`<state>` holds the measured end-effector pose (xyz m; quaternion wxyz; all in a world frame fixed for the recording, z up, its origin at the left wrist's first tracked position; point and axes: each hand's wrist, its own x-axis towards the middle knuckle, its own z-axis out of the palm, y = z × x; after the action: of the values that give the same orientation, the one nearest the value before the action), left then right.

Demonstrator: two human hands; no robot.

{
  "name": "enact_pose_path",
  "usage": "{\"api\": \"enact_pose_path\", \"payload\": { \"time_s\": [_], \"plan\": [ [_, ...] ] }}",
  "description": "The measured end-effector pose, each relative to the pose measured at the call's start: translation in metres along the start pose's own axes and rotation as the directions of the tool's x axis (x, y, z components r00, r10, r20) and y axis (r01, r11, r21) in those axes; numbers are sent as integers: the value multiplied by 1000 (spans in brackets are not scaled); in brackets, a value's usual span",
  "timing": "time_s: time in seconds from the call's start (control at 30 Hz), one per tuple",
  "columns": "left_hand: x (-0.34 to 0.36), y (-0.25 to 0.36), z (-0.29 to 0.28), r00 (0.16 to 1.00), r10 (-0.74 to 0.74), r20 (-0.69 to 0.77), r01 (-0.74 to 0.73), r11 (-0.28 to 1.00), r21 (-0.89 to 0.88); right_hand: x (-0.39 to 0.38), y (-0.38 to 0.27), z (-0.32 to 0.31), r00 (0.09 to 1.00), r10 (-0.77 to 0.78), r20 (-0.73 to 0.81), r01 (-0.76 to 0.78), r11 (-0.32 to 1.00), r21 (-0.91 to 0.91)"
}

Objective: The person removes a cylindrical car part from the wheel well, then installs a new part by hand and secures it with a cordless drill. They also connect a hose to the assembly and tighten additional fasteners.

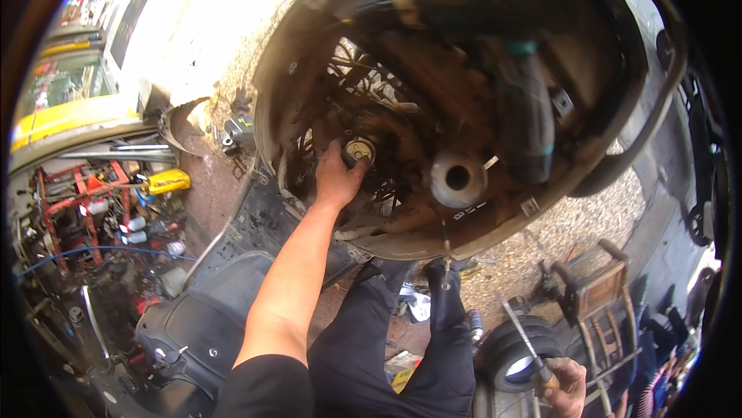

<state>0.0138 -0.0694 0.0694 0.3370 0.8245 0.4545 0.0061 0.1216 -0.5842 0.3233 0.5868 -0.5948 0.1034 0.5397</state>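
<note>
In front of me is a large, rusty brown round-edged housing [495, 221], open toward me. My left hand [338, 178] reaches into it, fingers curled round a small round metal part [359, 151] with a pale, shiny face. Whether that part is fixed or loose I cannot tell. Low on the right, away from the housing, my right hand [568, 388] is closed round the orange-brown handle of a long, straight-shanked screwdriver [518, 325], its shank pointing up and left. A grey collar with a dark hole [457, 178] sits right of my left hand.
A dark, teal-trimmed shape like a power drill [533, 101] shows blurred across the housing. Left are a red metal rack [85, 201], a yellow case [166, 181] and a black plastic panel [193, 325]. A tyre [495, 348] and a rusty metal frame [599, 290] lie right.
</note>
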Motion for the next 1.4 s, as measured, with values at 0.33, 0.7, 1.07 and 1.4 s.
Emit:
{"api": "enact_pose_path", "payload": {
  "time_s": [0.33, 0.7, 1.07, 1.4],
  "plan": [
    [-12, -10, -6, 999, -52, -11, 49, 982, -184, 186, -108, 260, 967, -187, 175, 239, 418, -877],
    [-12, -14, 1, 994, -28, -104, 3, 974, -228, 290, -147, 319, 972, -48, 228, 228, -6, -974],
    [-12, -8, 3, 986, -76, -146, 35, 964, -265, 377, -188, 345, 886, 398, 236, 252, 12, -968],
    [-13, -11, 1, 988, -78, -132, 39, 961, -275, 394, -204, 370, 883, 462, 86, 196, -195, -961]
  ]
}}
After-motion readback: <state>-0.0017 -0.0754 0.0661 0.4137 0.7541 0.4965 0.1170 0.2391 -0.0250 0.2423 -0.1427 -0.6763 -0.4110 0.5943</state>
